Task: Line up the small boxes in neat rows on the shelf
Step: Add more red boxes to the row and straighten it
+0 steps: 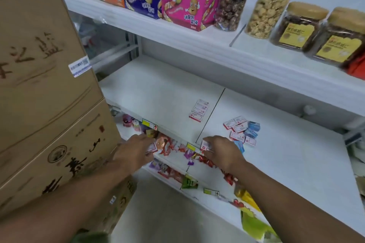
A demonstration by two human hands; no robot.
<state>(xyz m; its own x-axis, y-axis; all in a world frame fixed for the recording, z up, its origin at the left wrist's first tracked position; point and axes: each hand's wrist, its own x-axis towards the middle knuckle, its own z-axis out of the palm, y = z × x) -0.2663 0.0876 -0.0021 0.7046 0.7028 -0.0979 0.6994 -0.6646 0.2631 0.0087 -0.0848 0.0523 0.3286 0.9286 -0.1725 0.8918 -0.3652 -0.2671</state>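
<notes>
On the white middle shelf three small red-and-white boxes lie in a short row. To the right lies a loose cluster of small boxes, red-and-white ones mixed with blue ones. My left hand is at the shelf's front edge, fingers closed on a small red-and-white box. My right hand is at the front edge too, holding another small red-and-white box, just left of the cluster.
Stacked cardboard cartons stand close on the left. The upper shelf carries snack boxes and clear jars. Lower shelves hold wrapped candies and green packets, with yellow price tags on the edges.
</notes>
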